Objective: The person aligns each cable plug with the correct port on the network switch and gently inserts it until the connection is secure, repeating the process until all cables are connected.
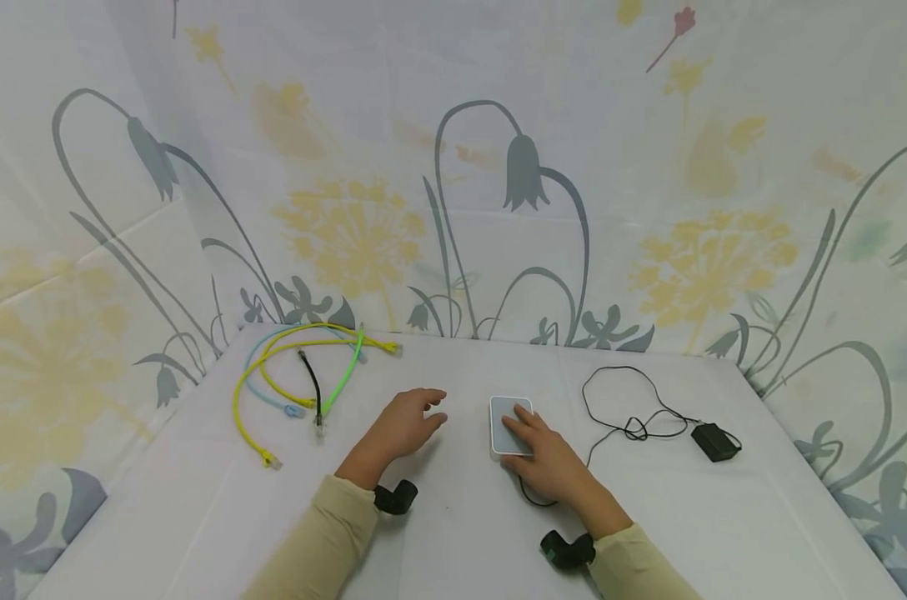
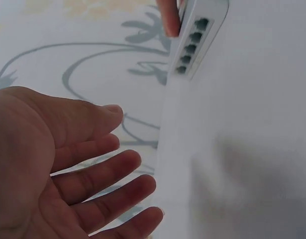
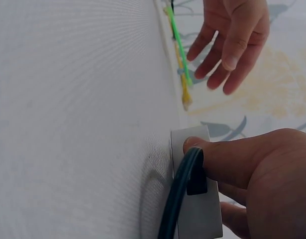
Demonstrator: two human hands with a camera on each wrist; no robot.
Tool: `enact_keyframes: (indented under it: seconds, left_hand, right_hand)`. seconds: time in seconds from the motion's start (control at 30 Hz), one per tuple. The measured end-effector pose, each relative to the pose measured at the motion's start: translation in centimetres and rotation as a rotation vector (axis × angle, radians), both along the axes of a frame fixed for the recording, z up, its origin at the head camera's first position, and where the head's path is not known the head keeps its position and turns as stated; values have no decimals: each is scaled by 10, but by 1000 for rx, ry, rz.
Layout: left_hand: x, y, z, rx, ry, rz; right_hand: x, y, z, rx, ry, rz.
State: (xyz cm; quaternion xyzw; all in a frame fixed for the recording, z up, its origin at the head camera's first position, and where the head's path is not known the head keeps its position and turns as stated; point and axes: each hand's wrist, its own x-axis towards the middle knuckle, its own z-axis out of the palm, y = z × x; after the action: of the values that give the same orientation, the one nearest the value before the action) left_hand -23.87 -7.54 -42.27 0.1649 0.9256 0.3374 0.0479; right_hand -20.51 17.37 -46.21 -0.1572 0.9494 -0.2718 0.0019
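A small white network switch with a grey top lies on the table, and a row of several ports shows along one side in the left wrist view. My right hand holds it, fingers over the top and thumb against the near side. Beside that thumb a black power plug sits in the switch, its cable curving away. Left of the switch, my left hand hovers above the table with fingers loosely extended, holding nothing.
Several loose network cables lie at the left: yellow, light blue, green and black. A black power adapter rests at the right, its thin cord looped on the white table. Patterned cloth hangs behind.
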Motion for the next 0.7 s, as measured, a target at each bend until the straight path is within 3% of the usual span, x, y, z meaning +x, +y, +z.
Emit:
enact_keyframes:
  seconds: [0.27, 0.7]
  left_hand:
    - [-2, -17, 5, -25, 49, 40]
    - [-10, -41, 6, -129, 59, 98]
  right_hand:
    - [0, 0, -1, 0, -2, -1]
    - [-1, 2, -3, -12, 1, 8]
